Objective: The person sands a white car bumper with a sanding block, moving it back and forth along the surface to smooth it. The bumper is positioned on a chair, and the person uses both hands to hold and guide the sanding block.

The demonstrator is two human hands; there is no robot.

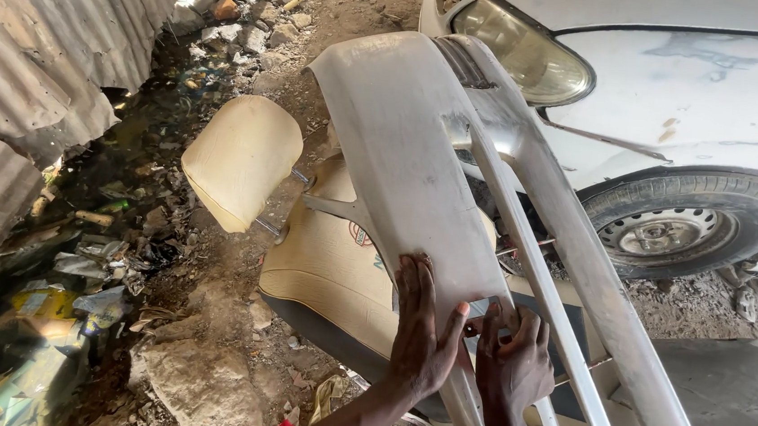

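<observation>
Grey primer dulls the bumper (420,153), which leans across a tan car seat (321,263) beside the white car (695,94). My left hand (419,333) lies open and flat on its lower edge, while my right hand (516,363) curls around the edge, seemingly gripping it from beneath, fingertips hidden.

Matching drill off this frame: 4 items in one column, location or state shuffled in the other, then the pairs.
Items:
1. bumper panel
2. headrest
3. car wheel
4. corrugated sheet

Places or states:
A. left edge of the view, beside the littered ditch
B. right, under the pale car body
C. cream cushion left of the bumper panel, on a car seat
D. centre, with left hand flat on it and right hand gripping its lower edge

Pairs: 1-D, 2-C, 3-B, 4-A
</observation>
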